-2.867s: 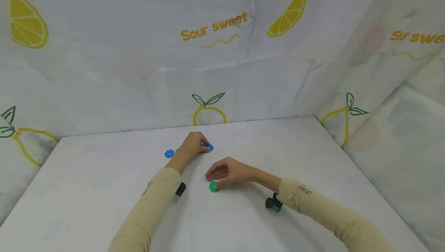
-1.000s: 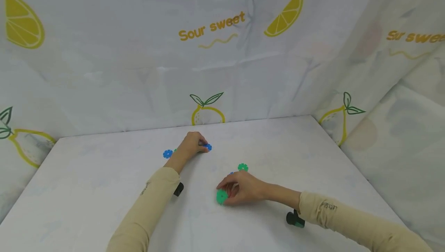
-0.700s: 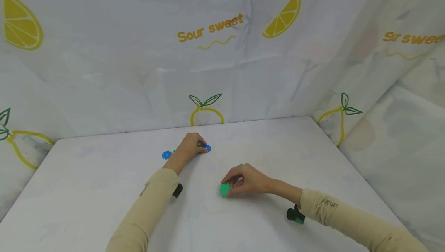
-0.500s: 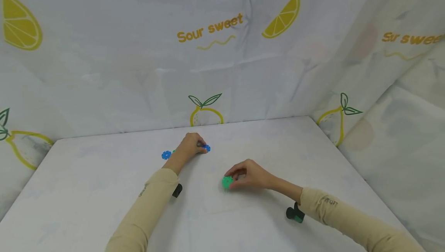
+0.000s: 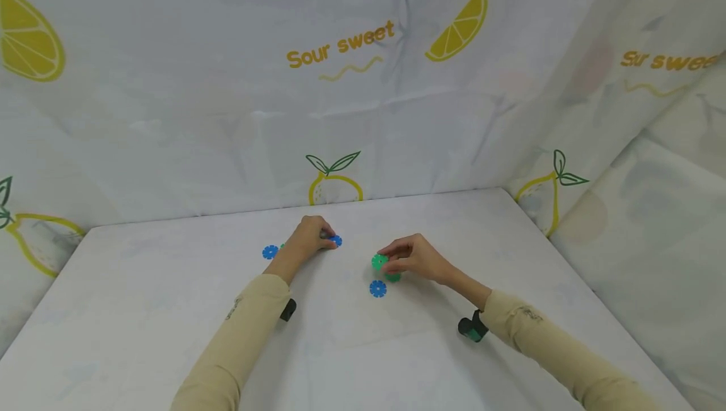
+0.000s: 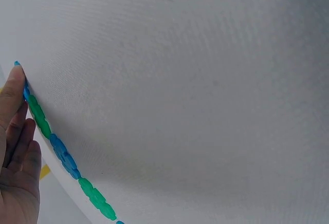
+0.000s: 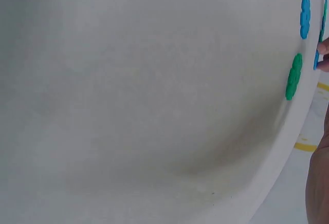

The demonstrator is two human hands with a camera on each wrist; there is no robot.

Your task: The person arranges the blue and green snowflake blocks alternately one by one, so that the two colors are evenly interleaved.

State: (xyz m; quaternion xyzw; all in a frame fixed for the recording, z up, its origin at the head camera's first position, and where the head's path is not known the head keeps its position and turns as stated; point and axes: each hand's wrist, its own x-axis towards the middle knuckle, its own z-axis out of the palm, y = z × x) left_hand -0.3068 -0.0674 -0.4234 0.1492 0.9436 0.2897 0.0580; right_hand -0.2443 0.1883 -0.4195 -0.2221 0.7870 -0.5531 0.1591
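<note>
White cloth printed with lemons, pears and the words "Sour sweet" lines the walls around a white worktop (image 5: 142, 335).

Left hand (image 5: 306, 241): rests at the far middle of the worktop, fingers curled in a grip on a row of blue and green toothed discs (image 6: 61, 154). In the head view only a blue disc (image 5: 337, 241) at its fingertips and another blue disc (image 5: 270, 251) behind the wrist show. The left wrist view shows the row linked edge to edge beside the fingers (image 6: 13, 90).

Right hand (image 5: 414, 254): well apart to the right, grip narrow, pinching 1 green disc (image 5: 379, 262) upright just above the worktop. A second green disc (image 5: 393, 277) lies beneath that hand. A loose blue disc (image 5: 377, 289) lies flat just in front.
</note>
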